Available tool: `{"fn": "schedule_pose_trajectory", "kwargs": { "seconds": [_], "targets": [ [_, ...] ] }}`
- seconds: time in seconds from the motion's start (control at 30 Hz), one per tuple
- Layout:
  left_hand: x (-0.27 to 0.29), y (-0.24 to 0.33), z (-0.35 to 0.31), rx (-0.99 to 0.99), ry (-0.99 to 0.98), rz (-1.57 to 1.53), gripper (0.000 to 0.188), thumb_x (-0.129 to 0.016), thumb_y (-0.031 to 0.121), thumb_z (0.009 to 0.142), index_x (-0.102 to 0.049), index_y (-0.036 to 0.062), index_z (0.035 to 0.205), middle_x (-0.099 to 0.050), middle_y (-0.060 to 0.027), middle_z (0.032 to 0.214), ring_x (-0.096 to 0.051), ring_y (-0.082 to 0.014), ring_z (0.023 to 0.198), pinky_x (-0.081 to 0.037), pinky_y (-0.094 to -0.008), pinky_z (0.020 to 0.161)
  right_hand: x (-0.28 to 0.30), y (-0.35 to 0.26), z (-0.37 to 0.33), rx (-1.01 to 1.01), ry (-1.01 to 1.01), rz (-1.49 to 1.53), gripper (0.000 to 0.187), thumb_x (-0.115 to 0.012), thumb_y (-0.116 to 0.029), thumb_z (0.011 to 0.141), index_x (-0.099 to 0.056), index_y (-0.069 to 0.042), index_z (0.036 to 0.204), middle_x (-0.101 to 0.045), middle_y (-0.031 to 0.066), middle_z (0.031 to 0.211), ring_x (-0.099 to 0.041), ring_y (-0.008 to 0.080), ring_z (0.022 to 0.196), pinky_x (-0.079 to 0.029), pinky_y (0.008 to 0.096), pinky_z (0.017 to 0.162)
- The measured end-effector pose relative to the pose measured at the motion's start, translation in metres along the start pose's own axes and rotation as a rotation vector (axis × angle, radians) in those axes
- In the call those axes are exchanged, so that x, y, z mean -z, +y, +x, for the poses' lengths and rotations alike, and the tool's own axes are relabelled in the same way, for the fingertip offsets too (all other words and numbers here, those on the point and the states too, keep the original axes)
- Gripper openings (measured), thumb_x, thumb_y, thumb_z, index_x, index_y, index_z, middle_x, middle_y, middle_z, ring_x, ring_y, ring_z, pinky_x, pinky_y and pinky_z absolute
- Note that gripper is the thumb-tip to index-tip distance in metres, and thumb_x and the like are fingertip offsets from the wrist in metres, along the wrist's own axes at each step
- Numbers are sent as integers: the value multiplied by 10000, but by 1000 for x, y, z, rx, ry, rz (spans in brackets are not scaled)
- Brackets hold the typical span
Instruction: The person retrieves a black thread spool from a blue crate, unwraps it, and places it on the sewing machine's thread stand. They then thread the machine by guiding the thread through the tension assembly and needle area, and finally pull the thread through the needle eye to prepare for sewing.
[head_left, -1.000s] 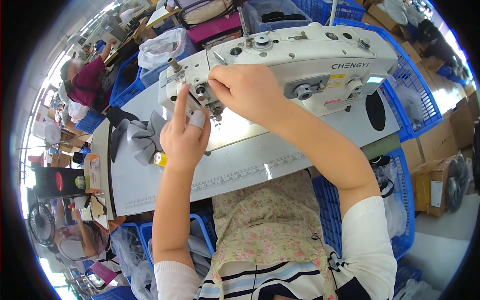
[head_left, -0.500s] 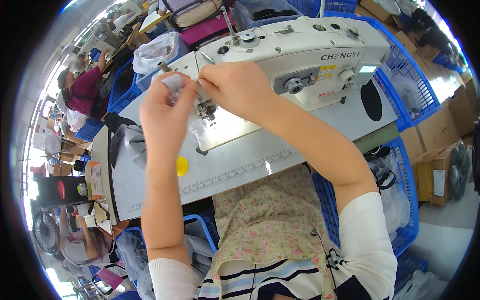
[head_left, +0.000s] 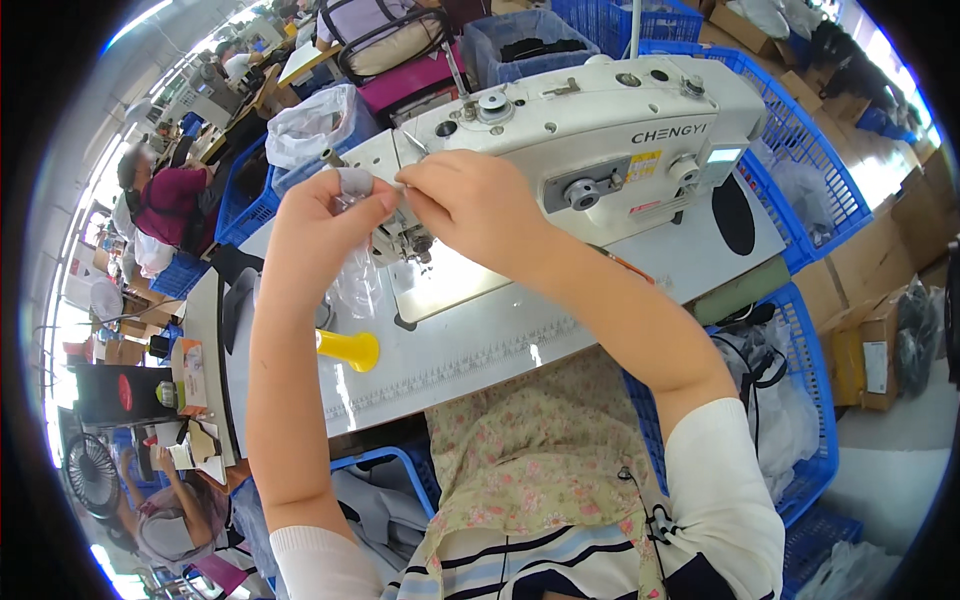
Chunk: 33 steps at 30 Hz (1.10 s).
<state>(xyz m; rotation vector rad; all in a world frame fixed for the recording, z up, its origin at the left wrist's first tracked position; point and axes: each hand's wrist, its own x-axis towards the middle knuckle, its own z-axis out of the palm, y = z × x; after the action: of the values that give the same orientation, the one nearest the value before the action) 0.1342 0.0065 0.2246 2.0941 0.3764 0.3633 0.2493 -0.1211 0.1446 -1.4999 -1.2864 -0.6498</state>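
Both my hands are raised in front of the needle end of a white sewing machine [head_left: 590, 130]. My left hand [head_left: 318, 225] is closed on clear plastic film [head_left: 358, 285], which hangs down toward the machine table [head_left: 450, 370]. A small grey fabric-like piece [head_left: 355, 182] shows at its fingertips; whether it is held or wrapped round a finger I cannot tell. My right hand [head_left: 480, 200] is pinched just right of the left fingertips, and what it grips is hidden. On the table beside my left forearm lies a yellow cone-shaped spool [head_left: 352, 350].
Blue crates [head_left: 815, 400] stand right of my lap and behind the machine. Dark and grey fabric [head_left: 236, 290] lies at the table's left end. A green roll [head_left: 742, 290] runs along the right edge. Other people work farther left.
My left hand and forearm have shifted left and slightly down, uncovering more of the yellow spool. My right hand has lowered a little, still pinched. The view has shifted slightly.
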Motion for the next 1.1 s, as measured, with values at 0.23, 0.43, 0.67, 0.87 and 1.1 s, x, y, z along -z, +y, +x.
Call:
{"fn": "schedule_pose_trajectory", "kwargs": {
  "seconds": [0.23, 0.43, 0.67, 0.87, 1.1],
  "targets": [
    [9, 7, 5, 30, -145, -13, 218, -692, 180, 778, -693, 4, 906, -587, 20, 692, -468, -42, 589, -348, -201, 542, 15, -13, -6, -65, 156, 60, 270, -638, -22, 733, -649, -43, 1002, -610, 110, 874, -597, 272, 729, -485, 347, 626],
    [11, 5, 9, 37, -172, 40, 181, -688, 134, 784, -673, -6, 898, -626, 1, 734, -489, -39, 573, -342, -194, 507, 9, -16, -6, -232, 65, 140, 170, -663, -66, 781, -668, -49, 949, -619, 79, 848, -587, 220, 694, -470, 300, 602],
    [9, 10, 10, -39, -130, 106, 159, -689, 109, 788, -672, 0, 902, -624, 3, 760, -477, -31, 593, -364, -193, 540, 8, -7, -4, -220, -1, 115, 94, -666, -106, 796, -667, -49, 871, -618, 71, 794, -589, 210, 672, -462, 295, 585],
    [5, 4, 10, -254, 0, 365, 187, -675, 160, 786, -670, -15, 851, -574, -46, 644, -486, -93, 579, -400, -268, 542, 1, -12, -7, -285, -6, 177, 54, -649, -118, 773, -646, -64, 779, -574, 84, 718, -579, 283, 672, -458, 375, 585],
    [8, 10, 8, -312, -41, 638, 163, -674, 99, 781, -633, -51, 826, -599, -110, 689, -539, -145, 614, -447, -275, 604, -9, -13, -11, -287, 10, 211, 55, -649, -120, 765, -652, -68, 782, -605, 72, 742, -581, 261, 643, -465, 352, 572]
  ]
}}
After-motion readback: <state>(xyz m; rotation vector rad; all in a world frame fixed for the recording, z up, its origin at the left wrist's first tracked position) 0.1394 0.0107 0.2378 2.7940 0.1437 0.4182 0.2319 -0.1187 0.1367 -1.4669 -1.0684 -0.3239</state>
